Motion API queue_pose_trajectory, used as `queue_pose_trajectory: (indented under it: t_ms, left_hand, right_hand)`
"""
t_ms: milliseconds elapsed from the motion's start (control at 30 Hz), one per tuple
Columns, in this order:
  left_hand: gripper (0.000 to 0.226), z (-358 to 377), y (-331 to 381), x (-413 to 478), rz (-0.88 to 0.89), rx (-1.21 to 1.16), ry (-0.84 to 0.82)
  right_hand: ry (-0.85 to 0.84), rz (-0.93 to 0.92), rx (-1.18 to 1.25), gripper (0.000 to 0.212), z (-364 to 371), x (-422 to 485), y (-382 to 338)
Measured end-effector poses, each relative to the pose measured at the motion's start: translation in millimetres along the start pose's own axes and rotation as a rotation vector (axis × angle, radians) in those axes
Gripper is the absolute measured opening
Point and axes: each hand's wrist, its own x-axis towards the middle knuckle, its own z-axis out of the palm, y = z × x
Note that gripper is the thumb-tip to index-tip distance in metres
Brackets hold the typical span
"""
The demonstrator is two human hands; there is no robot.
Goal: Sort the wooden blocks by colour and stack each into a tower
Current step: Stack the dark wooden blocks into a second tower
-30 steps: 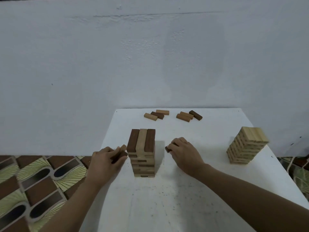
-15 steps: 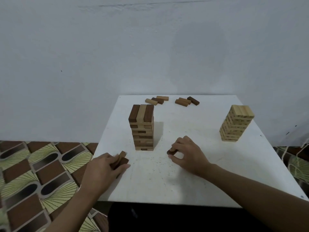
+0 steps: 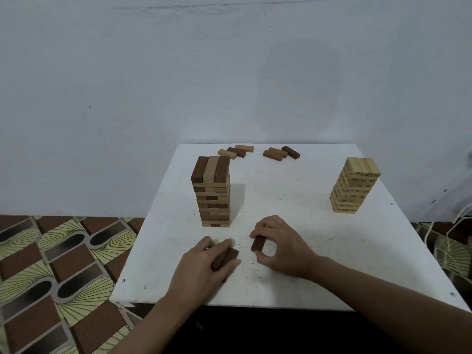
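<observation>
Worktop (image 3: pixel 319 272): mixed tower (image 3: pixel 213 192) centre-left, pale tower (image 3: pixel 355 186) right, loose blocks (image 3: pixel 258 152) at far edge. Left hand (image 3: pixel 201 267) grips dark blocks (image 3: pixel 227 256); right hand (image 3: pixel 283 249) pinches one dark block (image 3: pixel 258 243) beside it. Step, judged: founding the dark tower. Next: lay them flush, side by side.

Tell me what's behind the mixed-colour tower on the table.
Two three-block clusters, left cluster and right cluster, by the far edge. The mixed-colour tower covers the table right behind it.

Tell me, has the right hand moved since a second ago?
Yes. The right hand, pinching a dark block, has pulled back from beside the mixed tower toward the near edge of the table.
</observation>
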Motion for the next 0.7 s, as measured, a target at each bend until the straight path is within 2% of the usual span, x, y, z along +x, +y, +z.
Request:
queue_pose_trajectory:
  t_ms: [167,400,567,700]
  left_hand:
    - [0.048,17.0,21.8,18.5,-0.010,-0.060,-0.069]
    - [0.044,31.5,34.8,39.9,-0.045,-0.173,-0.124]
    - [0.051,17.8,22.8,43.0,0.033,-0.080,-0.192]
    - [0.060,1.2,9.1,38.6,0.095,-0.023,-0.202]
  right_hand:
    - [-0.031,-0.025,-0.013,0.036,-5.9,-3.5,0.9]
    - [-0.066,0.018,-0.053,0.066,-18.9,-1.9,9.2]
    - [-0.103,0.051,-0.068,0.057,-22.1,4.0,16.4]
    - [-0.150,0.116,-0.078,0.060,-24.5,10.5,17.6]
